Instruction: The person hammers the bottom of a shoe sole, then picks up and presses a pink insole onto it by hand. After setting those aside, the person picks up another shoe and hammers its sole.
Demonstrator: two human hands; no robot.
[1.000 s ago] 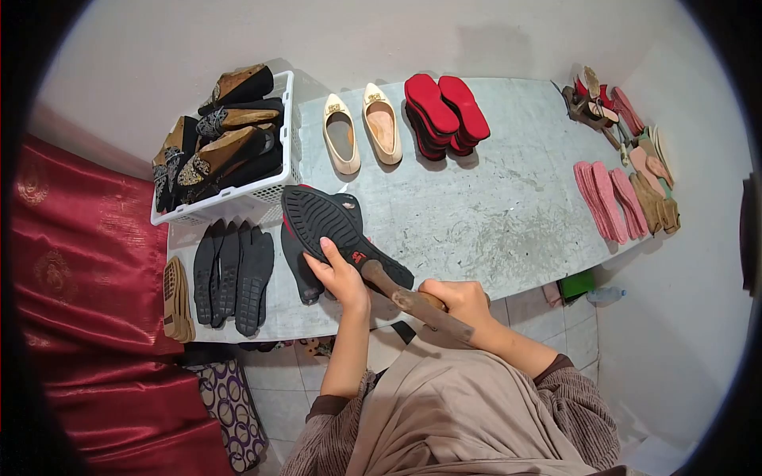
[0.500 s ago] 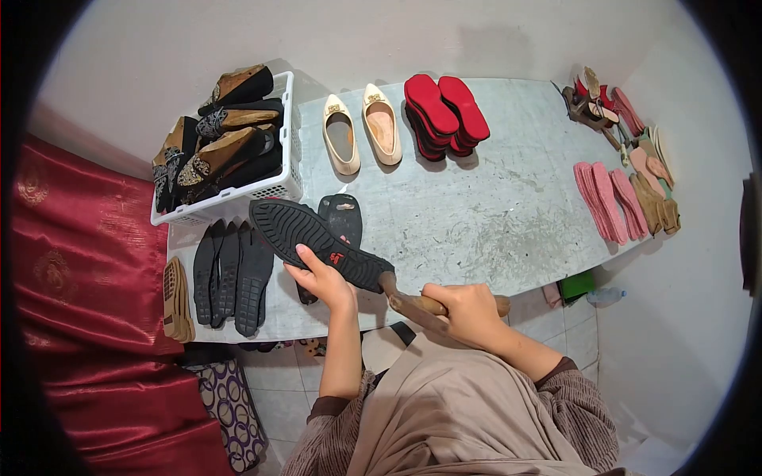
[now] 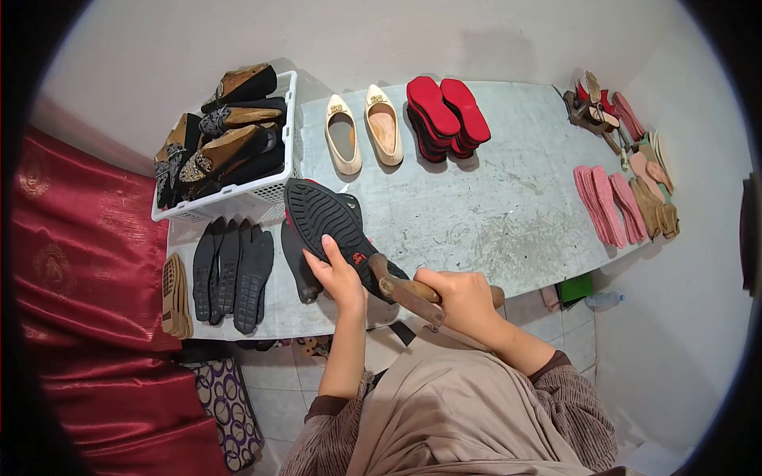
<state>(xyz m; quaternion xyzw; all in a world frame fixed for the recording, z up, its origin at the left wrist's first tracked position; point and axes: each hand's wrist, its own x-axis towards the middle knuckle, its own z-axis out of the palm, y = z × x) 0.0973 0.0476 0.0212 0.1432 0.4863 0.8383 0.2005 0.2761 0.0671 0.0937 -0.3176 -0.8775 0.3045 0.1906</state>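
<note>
My left hand [image 3: 340, 278] grips a black sandal [image 3: 319, 213], its ridged sole facing up, with a small red mark near the heel and a little red showing at the far left edge. The thumb lies across the sole; the other fingers are hidden beneath. My right hand [image 3: 467, 303] is closed around the wooden handle of a hammer [image 3: 411, 303]. The worn brown hammer head is over the heel end of the sole, and its face seems to touch near the red mark. Another black shoe piece [image 3: 300, 262] lies on the table, partly behind the sandal.
A white crate [image 3: 292, 135] holds dark shoes on wooden lasts. Cream flats [image 3: 384, 127] and stacked red-topped soles [image 3: 433, 107] stand at the back. Black soles [image 3: 254, 278] and tan soles [image 3: 176, 297] lie left, pink insoles [image 3: 601, 205] right. A red curtain [image 3: 103, 317] hangs beside the table.
The sandal has shifted right and turned more steeply, with its heel end toward me. The hammer head has gone from the heel's tip to farther up the sole, near the red mark.
</note>
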